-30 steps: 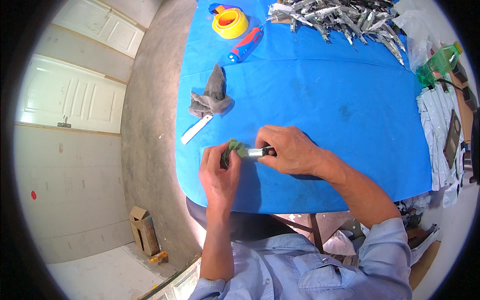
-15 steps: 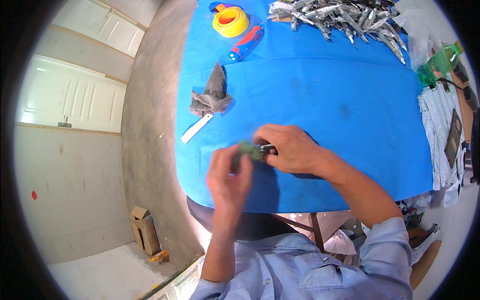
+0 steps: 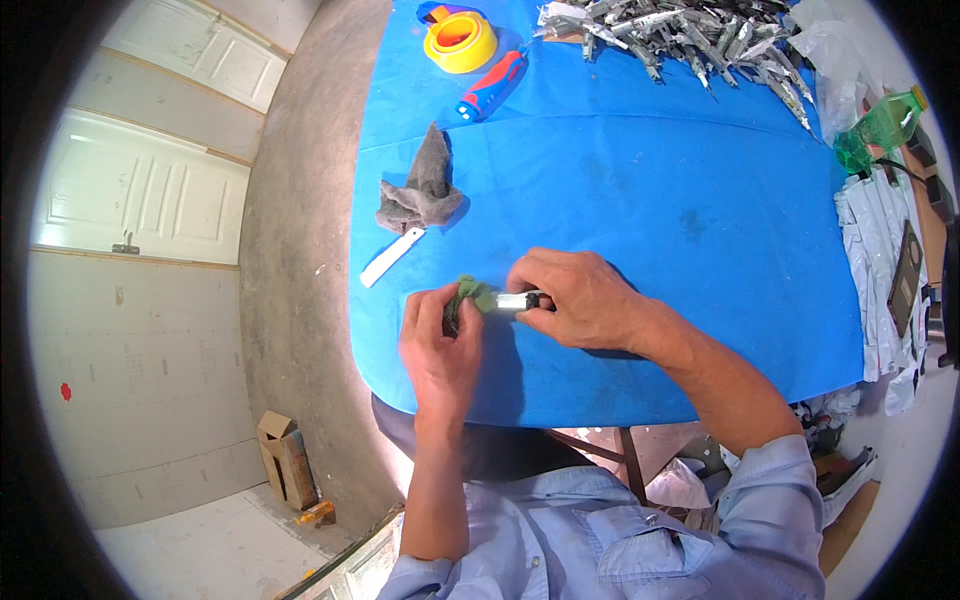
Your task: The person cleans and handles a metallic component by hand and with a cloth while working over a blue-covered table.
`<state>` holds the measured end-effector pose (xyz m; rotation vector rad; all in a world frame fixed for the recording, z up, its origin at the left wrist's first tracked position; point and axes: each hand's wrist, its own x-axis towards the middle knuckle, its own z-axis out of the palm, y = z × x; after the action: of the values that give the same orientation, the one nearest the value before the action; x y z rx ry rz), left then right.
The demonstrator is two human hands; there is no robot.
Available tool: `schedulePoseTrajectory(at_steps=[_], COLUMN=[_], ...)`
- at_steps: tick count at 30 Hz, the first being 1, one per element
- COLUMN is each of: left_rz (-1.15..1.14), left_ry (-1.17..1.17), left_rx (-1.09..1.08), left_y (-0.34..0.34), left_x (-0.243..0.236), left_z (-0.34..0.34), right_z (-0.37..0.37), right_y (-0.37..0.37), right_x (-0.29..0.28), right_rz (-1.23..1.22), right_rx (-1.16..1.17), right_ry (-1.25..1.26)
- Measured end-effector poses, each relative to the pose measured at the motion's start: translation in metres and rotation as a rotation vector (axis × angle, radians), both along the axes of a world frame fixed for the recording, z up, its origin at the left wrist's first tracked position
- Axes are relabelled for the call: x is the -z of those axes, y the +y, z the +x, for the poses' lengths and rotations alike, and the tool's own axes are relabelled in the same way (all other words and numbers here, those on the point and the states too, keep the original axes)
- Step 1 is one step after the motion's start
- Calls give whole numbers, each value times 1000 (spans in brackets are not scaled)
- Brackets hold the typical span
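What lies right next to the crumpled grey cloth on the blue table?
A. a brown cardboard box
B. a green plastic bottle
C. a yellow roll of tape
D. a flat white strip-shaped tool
D: the flat white strip-shaped tool lies just below the crumpled grey cloth on the blue table, its upper end at the cloth's edge; bottle, tape and box are far from it.

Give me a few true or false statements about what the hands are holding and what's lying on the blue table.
1. The left hand holds a green cloth. True.
2. The right hand holds a small silvery metal part. True.
3. The grey rag lies under the right hand. False: it lies apart, farther up the blue table.
4. The yellow tape roll sits at the near edge. False: it sits at the far end.
5. A pile of metal parts lies at the far end. True.
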<state>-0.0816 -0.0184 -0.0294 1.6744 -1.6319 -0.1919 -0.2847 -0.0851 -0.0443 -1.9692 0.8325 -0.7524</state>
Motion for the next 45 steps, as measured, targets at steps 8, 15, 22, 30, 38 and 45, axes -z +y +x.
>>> schedulePoseTrajectory(at_steps=[8,15,22,30,38,45], left_rz=[102,46,8,-25,11,80], left_ry=[134,44,-35,-59,9,72], left_rx=[-69,-13,82,10,-55,-100], left_y=[0,6,12,6,3,3], left_x=[-2,-3,0,2,3,3], left_z=[4,4,-39,-16,5,7], right_z=[0,1,0,0,2,1], right_y=[0,1,-1,1,1,1], right_x=[4,5,6,1,6,5], right_rz=[-69,-78,-44,-18,-99,-70], right_rx=[10,26,17,15,24,20], right_ry=[-25,-24,-7,4,-20,-12])
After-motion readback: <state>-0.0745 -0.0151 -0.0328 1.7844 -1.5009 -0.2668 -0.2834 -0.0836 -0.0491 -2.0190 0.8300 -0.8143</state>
